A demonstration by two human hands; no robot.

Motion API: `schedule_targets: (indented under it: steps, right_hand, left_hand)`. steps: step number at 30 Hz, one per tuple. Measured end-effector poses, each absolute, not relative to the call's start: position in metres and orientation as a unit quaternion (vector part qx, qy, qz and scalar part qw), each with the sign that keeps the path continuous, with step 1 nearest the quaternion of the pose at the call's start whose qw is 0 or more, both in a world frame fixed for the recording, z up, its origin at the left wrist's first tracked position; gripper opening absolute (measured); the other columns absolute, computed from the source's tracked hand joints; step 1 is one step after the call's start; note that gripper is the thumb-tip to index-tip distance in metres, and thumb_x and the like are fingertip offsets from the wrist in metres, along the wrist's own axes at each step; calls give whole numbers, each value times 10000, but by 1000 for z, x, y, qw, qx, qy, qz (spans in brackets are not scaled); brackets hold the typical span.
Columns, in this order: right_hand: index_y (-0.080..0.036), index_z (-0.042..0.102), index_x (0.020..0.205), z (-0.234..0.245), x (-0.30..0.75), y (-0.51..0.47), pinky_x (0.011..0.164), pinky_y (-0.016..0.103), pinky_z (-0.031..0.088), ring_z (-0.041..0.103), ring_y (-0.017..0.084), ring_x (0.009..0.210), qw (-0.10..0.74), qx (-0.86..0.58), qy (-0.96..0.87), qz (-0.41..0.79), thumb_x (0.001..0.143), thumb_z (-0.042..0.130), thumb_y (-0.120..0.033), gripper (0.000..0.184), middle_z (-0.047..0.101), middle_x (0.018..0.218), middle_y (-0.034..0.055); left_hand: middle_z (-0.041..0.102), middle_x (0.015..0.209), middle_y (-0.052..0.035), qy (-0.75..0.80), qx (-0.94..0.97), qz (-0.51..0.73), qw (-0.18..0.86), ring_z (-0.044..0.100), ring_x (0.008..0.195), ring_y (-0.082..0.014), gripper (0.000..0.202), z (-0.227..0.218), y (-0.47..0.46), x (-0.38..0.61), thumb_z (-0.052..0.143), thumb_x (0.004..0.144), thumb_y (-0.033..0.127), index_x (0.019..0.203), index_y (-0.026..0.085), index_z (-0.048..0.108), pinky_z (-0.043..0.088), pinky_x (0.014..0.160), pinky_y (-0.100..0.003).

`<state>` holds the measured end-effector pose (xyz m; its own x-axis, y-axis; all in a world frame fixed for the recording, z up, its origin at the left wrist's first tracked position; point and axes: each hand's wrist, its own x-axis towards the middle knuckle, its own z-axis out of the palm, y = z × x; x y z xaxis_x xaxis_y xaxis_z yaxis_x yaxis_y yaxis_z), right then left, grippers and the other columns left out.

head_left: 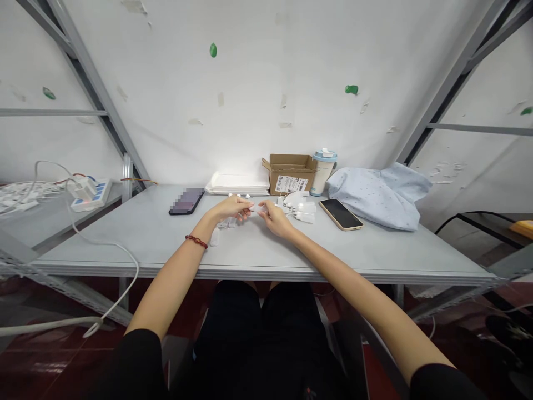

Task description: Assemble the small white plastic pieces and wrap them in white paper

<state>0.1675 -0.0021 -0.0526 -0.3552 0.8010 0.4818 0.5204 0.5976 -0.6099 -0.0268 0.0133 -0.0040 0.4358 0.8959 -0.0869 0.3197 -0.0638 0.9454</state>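
Observation:
Close together over the middle of the table, both hands have their fingertips pinched. My left hand (233, 208), below a red bead bracelet (196, 240), has thumb and fingers closed on a small white piece, too small to name. Facing it, my right hand (275, 219) pinches at a small translucent piece (261, 208) between the hands. Several clear-white plastic pieces (215, 237) lie under and beside my left hand. To the right of my right hand is a pile of small white parts (302, 210) with thin metallic-looking bits. Small white caps (247, 195) sit just behind the hands.
Along the back stand a stack of white trays (237, 184), an open cardboard box (291, 178) and a cup (322, 175). A phone (341, 214) and pale blue cloth (378, 194) lie right, another phone (187, 201) left. A white cable (125, 250) hangs over the left edge.

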Motion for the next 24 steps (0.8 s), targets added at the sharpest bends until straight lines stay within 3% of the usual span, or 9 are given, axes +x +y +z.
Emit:
schedule_targets:
  steps: [4, 12, 24]
  right_hand:
    - [-172, 509, 1105, -53, 168, -1, 741, 325, 403, 535, 197, 738, 402, -411, -799, 179, 901, 454, -278, 236, 593, 793, 39]
    - [-162, 526, 1065, -52, 168, 1, 768, 334, 412, 546, 193, 755, 403, -417, -790, 198, 889, 477, -289, 222, 619, 811, 48]
    - [-176, 535, 936, -41, 168, -7, 673, 271, 410, 544, 133, 640, 425, -433, -735, 302, 872, 514, -295, 137, 616, 699, -13]
  left_hand:
    - [619, 621, -52, 467, 669, 276, 508, 514, 507, -106, 407, -4, 15, -26, 774, 680, 517, 666, 123, 674, 416, 530, -275]
    - [612, 631, -38, 440, 679, 287, 513, 507, 536, -89, 412, -2, 13, -25, 793, 656, 510, 638, 122, 655, 424, 566, -251]
    - [626, 632, -34, 419, 684, 313, 509, 531, 554, -95, 412, -1, 11, -24, 820, 613, 493, 640, 116, 656, 458, 583, -249]
